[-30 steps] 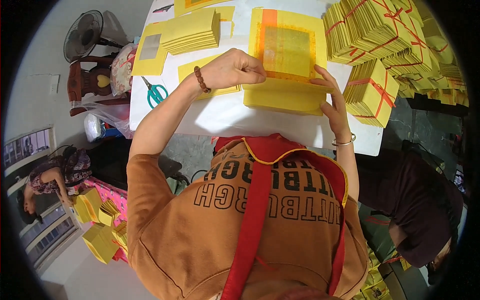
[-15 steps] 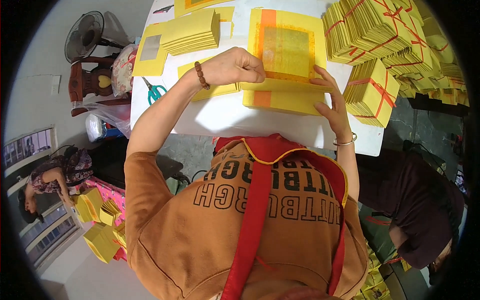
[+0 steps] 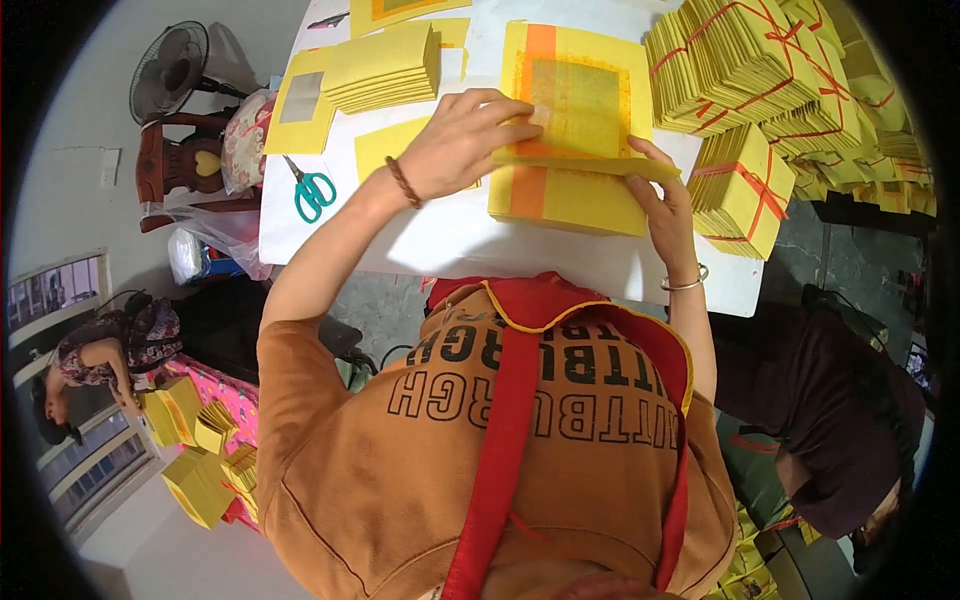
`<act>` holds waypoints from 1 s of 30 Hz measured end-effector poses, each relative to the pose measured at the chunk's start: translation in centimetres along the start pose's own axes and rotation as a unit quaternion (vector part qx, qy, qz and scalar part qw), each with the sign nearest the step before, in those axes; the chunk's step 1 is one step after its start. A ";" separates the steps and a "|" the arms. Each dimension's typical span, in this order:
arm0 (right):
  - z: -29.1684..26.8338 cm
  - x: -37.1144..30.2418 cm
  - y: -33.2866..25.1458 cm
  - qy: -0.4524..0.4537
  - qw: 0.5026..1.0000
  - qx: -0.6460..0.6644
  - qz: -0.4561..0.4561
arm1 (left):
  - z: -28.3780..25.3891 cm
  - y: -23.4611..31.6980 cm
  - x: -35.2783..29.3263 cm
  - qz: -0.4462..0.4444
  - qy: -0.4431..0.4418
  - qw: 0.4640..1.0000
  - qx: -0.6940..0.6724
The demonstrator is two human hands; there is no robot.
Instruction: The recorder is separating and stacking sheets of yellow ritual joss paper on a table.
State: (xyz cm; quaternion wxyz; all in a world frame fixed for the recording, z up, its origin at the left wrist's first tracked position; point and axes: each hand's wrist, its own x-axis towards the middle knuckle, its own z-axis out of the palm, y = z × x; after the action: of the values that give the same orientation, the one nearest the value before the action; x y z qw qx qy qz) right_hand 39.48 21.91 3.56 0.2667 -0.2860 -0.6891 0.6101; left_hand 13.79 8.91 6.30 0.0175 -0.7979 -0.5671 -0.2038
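Observation:
In front of me lies a stack of yellow paper sheets (image 3: 570, 205) with an orange band; the top sheet (image 3: 585, 105) has an orange-rimmed, dull gold square. Its near edge is folded up into a narrow flap (image 3: 590, 166). My left hand (image 3: 465, 140), wearing a beaded bracelet, reaches over the flap's left end with fingers extended and apart; its thumb is hidden. At the other end, my right hand (image 3: 660, 190) grips the flap between thumb and fingers.
Bundles of yellow paper tied with red string (image 3: 740, 185) crowd the table's right side. Folded yellow papers (image 3: 380, 68) are stacked at left, beside teal-handled scissors (image 3: 314, 195). A fan (image 3: 170, 70) stands beyond. One person (image 3: 110, 340) works at far left, another (image 3: 830, 420) at right.
My left hand has unfolded from a fist on the fold to extended fingers and shifted slightly left. My right hand keeps the flap's right end, which has lifted a little.

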 end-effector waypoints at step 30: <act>1.6 2.0 -2.8 0.132 0.975 -0.172 -0.054 | 0.8 1.1 1.5 -0.427 0.074 0.761 -0.483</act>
State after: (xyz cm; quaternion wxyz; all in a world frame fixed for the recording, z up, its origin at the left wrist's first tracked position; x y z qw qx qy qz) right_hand 36.73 21.95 6.20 0.3345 -0.3680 -0.7571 0.4238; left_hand 15.44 10.05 6.29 -0.4174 -0.3586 -0.6721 -0.4954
